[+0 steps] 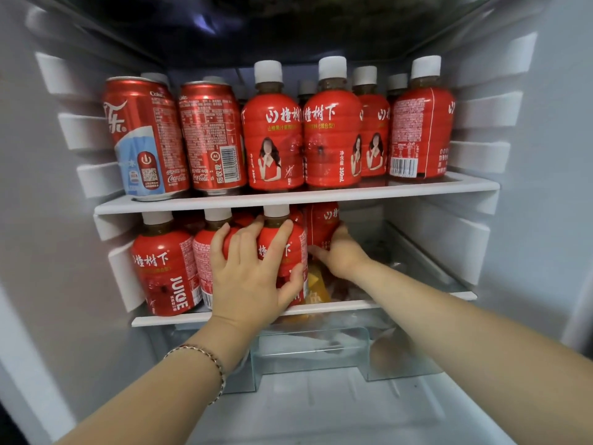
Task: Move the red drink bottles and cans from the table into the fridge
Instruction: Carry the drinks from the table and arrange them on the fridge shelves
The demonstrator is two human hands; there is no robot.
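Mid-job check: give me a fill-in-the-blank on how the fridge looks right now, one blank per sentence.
1. The two red cans stand at the ___ end of the upper shelf.
2. The left hand grips a red bottle on the ___ shelf.
3. Every bottle cap in view is ___.
4. The left wrist wears a ___.
Missing words: left, lower, white, bracelet.

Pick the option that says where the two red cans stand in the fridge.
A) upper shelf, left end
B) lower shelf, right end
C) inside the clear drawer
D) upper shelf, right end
A: the two red cans stand side by side at the left end of the upper shelf, with the white-capped red bottles filling the rest of that shelf to their right.
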